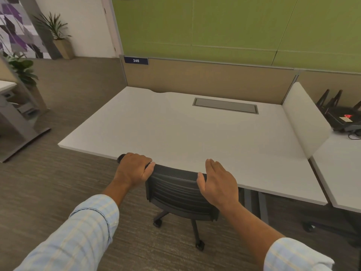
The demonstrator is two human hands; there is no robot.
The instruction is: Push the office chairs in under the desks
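The office chair (pixel 179 190) stands at 6 o'clock of the white bench (pixel 175 130), its back already touching or just beside the front edge and its seat hidden under the top. The left hand (pixel 132 170) curls its grip over the left top corner of the backrest, fingers wrapped around it. The right hand (pixel 218 182) lies with its grip spread flat, fingers straight; whether the palm presses the backrest or only hovers near it, I cannot tell.

What could go wrong, in my judgement: the fingers (pixel 213 167) of the right hand reach over the bench edge, and the left knuckles are close to it, so one more push may pinch them between backrest and top. Because only one hand really holds, the chair may also turn on its casters (pixel 200 246) and go in crooked, toward the bench leg (pixel 254 204) at 4 o'clock.

Hidden: the seat, any armrests, and most of the wheel base. So I cannot see how much room is left underneath. At 3 o'clock a second bench (pixel 340 173) is cut off by the frame; a dark base (pixel 312 226) under it is too unclear to name.
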